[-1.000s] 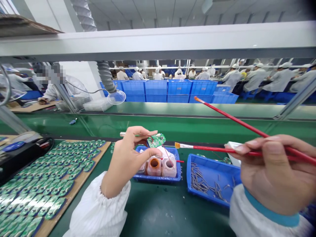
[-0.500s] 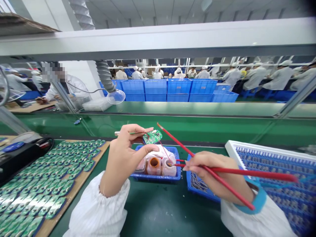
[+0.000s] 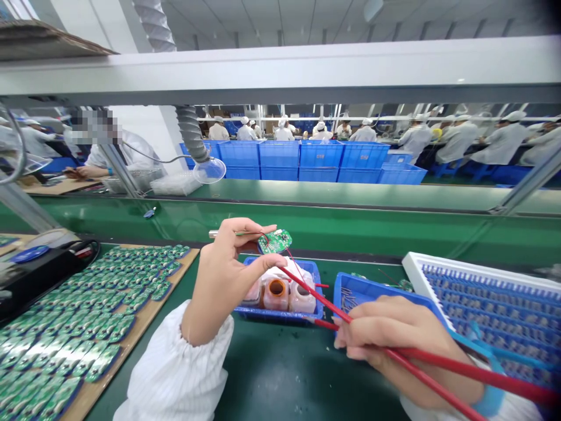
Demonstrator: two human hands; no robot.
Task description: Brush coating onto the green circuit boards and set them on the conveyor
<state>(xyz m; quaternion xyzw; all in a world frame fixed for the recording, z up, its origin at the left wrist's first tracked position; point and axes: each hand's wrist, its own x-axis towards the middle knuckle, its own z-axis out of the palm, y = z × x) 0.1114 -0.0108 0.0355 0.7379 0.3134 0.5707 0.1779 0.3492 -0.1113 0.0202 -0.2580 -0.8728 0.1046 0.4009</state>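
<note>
Two red brushes (image 3: 315,297) in the right hand (image 3: 394,342) reach the jar tray (image 3: 280,318).

Blue crates (image 3: 319,159) beyond green conveyor (image 3: 350,196)

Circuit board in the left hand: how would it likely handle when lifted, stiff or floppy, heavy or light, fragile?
The circuit board looks stiff: it juts out flat from the left hand without sagging. It is probably light, since a pinch at one edge holds it. The thin red wire trailing from it looks floppy and could snag or pull loose.
</note>
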